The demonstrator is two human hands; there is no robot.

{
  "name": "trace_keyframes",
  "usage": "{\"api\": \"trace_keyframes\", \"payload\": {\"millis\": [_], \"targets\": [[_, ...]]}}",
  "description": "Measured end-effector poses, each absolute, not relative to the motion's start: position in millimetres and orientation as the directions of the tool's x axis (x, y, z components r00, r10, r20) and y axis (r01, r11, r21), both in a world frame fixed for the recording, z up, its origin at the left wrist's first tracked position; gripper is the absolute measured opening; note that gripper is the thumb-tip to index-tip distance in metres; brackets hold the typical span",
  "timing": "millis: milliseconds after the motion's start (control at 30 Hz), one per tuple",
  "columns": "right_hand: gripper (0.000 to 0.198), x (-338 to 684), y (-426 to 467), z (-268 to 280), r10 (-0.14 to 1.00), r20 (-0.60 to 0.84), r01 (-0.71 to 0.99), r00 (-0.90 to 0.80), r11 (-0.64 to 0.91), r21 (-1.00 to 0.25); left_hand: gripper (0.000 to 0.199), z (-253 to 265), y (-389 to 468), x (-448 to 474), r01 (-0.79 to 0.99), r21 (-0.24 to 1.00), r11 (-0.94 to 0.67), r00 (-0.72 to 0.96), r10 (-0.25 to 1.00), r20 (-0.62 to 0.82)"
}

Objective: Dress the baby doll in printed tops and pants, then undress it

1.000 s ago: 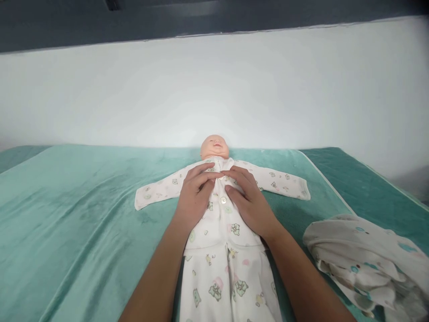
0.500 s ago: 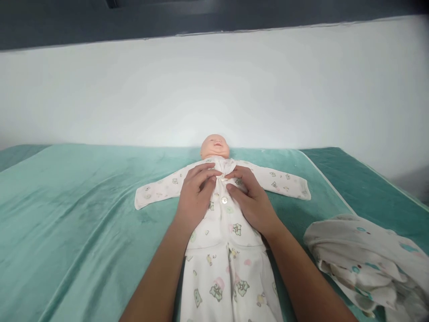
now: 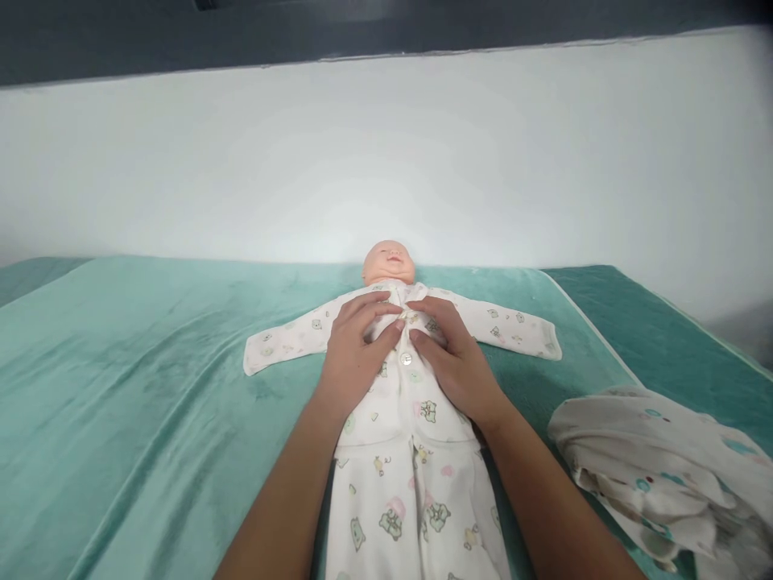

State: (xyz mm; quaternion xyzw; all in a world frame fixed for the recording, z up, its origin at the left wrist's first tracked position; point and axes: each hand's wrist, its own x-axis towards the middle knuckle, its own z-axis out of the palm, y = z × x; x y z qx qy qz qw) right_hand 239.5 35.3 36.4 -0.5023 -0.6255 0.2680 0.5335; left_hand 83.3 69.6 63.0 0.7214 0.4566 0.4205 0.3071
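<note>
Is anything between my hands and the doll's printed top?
Nothing visible is: your left hand and right hand both touch the printed top. The crumpled white cloth lies off to the right.

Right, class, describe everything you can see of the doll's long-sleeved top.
The long-sleeved top is white, soft-looking fabric printed with green bears and pink patches. It lies front up on the doll, sleeves spread wide across the green blanket. One pale round button shows on the front; whether the opening above it is fastened cannot be told. The hem meets matching trousers. The left hand and right hand touch the chest, either side of the opening.
</note>
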Motion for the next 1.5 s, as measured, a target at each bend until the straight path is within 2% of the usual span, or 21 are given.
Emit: {"api": "trace_keyframes", "payload": {"millis": [167, 300, 667, 967, 1133, 1333, 1500], "targets": [[0.034, 238.2, 34.3, 38.9, 0.944, 0.321, 0.451, 0.075, 0.254, -0.855, 0.014, 61.9, 70.2, 85.9, 0.441, 0.807, -0.394, 0.207, 0.919, 0.336], [0.026, 237.8, 34.5, 39.1, 0.93, 0.363, 0.472, 0.065, 0.291, -0.832, 0.011, 60.0, 72.7, 86.2, 0.463, 0.789, -0.405, 0.211, 0.914, 0.345], [0.019, 240.5, 35.3, 37.0, 0.923, 0.381, 0.415, 0.05, 0.328, -0.849, 0.001, 61.8, 75.0, 86.8, 0.482, 0.784, -0.391, 0.231, 0.92, 0.317], [0.015, 240.0, 34.3, 38.9, 0.916, 0.395, 0.376, 0.063, 0.345, -0.86, 0.007, 61.5, 74.0, 86.1, 0.456, 0.79, -0.41, 0.22, 0.912, 0.346], [0.012, 239.5, 33.7, 40.3, 0.914, 0.397, 0.333, 0.088, 0.349, -0.876, 0.015, 64.1, 71.3, 82.2, 0.391, 0.81, -0.437, 0.281, 0.895, 0.347], [0.015, 239.5, 36.4, 37.7, 0.931, 0.307, 0.224, 0.197, 0.262, -0.939, 0.017, 71.2, 68.8, 75.9, 0.351, 0.844, -0.405, 0.338, 0.896, 0.29], [0.015, 238.6, 37.1, 37.0, 0.882, 0.378, 0.132, 0.282, 0.354, -0.926, 0.017, 77.2, 68.7, 66.5, 0.373, 0.802, -0.466, 0.504, 0.828, 0.246]]}}
